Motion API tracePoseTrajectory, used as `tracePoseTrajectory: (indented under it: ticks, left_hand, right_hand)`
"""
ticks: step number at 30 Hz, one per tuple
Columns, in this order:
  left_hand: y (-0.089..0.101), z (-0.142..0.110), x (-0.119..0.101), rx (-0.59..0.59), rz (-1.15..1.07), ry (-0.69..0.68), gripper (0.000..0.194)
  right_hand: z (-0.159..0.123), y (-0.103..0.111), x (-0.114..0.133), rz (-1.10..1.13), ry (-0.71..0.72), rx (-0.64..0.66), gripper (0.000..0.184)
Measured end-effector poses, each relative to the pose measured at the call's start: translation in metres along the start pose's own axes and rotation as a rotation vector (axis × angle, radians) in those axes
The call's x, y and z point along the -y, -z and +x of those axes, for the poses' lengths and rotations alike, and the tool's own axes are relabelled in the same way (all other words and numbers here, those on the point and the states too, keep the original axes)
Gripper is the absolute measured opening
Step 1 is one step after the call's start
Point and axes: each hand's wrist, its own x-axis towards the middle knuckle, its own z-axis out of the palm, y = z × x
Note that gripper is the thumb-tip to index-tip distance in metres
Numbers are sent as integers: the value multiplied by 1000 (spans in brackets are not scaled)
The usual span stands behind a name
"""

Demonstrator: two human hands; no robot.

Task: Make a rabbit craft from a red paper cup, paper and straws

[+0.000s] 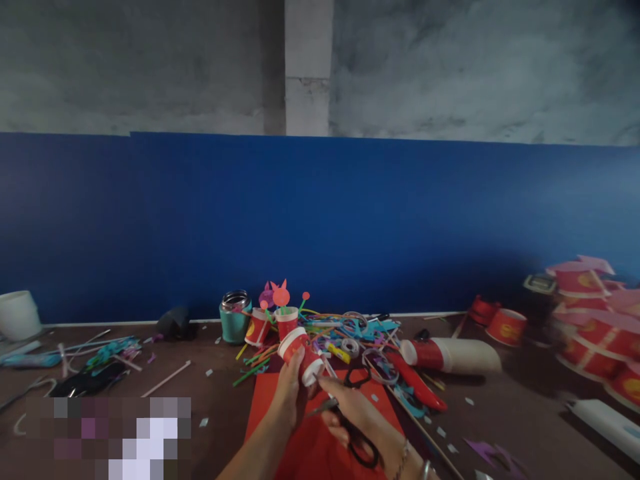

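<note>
My left hand (287, 390) is closed around a red and white paper cup (306, 362), tilted on its side with its white end toward my right hand. In my right hand (356, 408) is a pair of scissors with black handles (367, 453); the blades point left, just under the cup. The fingertips of that hand are close to the cup's white end, and I cannot tell whether they touch it. Beneath both hands lies a red sheet (265, 407). Just beyond stands another paper cup (287, 325) with an orange animal-shaped cutout (281, 296) on a stick.
A teal jar (235, 317) stands left of the cups. Colourful strips and a tape roll (351, 347) lie in a heap behind the sheet. Stacked cups (450, 355) lie on their side to the right. Red decorated cups (595, 347) crowd the far right. A blue panel (320, 220) borders the table's back.
</note>
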Motion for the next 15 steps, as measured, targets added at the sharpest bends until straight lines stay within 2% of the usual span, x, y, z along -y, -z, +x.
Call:
tracePoseTrajectory:
  ticks: [3,5,6,8,10,12,14,15]
  left_hand:
    - [0,-1,-2,30,3,17,36]
    - [2,1,-3,52,15,30,40]
    - [3,2,-3,69,25,32,41]
    - [5,4,-4,129,35,21,43]
    - [7,7,-4,173,13,13,41]
    - [9,9,-3,173,-27,24,37]
    - [9,11,-1,143,-53,19,34]
    - [9,11,0,128,-53,8,33]
  right_hand:
    - [-5,2,7,219,-104,145,33]
    - [-8,4,9,207,-81,189,32]
    - [-8,5,9,157,-44,169,32]
    - [-8,7,7,-46,61,45,34]
    - [-7,8,3,-307,201,-149,34]
    - [-5,10,-1,-483,329,-302,29]
    - [-5,10,-4,-551,407,-372,24]
    - [-5,10,-5,-550,402,-372,23]
